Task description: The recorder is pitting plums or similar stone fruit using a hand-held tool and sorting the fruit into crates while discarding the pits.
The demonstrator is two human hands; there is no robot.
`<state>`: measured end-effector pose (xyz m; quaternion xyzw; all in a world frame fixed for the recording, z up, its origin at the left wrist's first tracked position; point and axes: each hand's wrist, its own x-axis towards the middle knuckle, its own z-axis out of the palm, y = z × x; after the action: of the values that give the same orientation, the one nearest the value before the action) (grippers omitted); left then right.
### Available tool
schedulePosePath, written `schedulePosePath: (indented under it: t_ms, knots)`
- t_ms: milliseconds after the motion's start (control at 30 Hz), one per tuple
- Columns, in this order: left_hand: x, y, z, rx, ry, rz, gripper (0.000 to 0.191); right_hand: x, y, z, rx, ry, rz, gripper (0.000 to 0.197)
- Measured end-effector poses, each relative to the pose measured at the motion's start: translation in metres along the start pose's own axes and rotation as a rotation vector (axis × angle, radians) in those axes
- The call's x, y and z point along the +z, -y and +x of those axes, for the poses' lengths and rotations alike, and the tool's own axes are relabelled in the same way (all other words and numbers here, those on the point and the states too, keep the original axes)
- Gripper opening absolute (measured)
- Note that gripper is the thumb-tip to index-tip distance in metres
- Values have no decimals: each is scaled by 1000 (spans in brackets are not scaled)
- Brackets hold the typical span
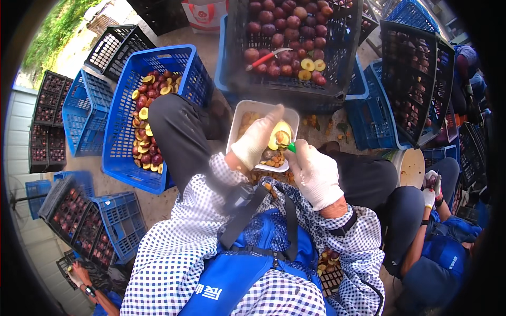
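In a white knitted glove, my left hand (257,136) holds a halved plum (280,135), its yellow cut face and brown pit turned up. My right hand (316,172), gloved too, grips a small tool by its green handle (291,147). The tool's tip meets the lower edge of the pit; its exact shape is hard to make out. Beneath both hands stands a white plastic tub (234,132) with plum pits and scraps of flesh in it. Just beyond, a red-handled curved knife (264,59) lies on whole plums (290,33) in a black plastic crate (336,85).
At my left knee, a blue crate (118,146) holds plum halves (148,118). A pale bucket (411,168) stands to the right. Co-workers with gloved hands (430,189) sit at the right and lower left. Stacked crates (411,75) flank both sides; scraps litter the floor.
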<state>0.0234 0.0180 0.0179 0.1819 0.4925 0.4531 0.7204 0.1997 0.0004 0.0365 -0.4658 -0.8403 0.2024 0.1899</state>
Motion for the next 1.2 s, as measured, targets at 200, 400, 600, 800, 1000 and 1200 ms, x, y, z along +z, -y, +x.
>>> schedulePosePath:
  t_ms: [200,400,600,800,1000,1200]
  knots:
    - [-14,22,17,359,-15,558,39,1,-29,5,-111,182,127,23]
    - [-8,20,14,759,78,735,41,-10,-40,19,233,594,917,36]
    - [-16,6,15,315,298,137,44,24,-47,9,647,744,1944,43]
    - [-21,-10,13,-96,106,-131,36,21,-20,21,316,372,1176,28]
    - [-55,-22,37,617,38,808,27,60,-40,14,94,51,635,20]
    - [-45,11,30,492,-36,444,49,57,1,48,114,-334,599,31]
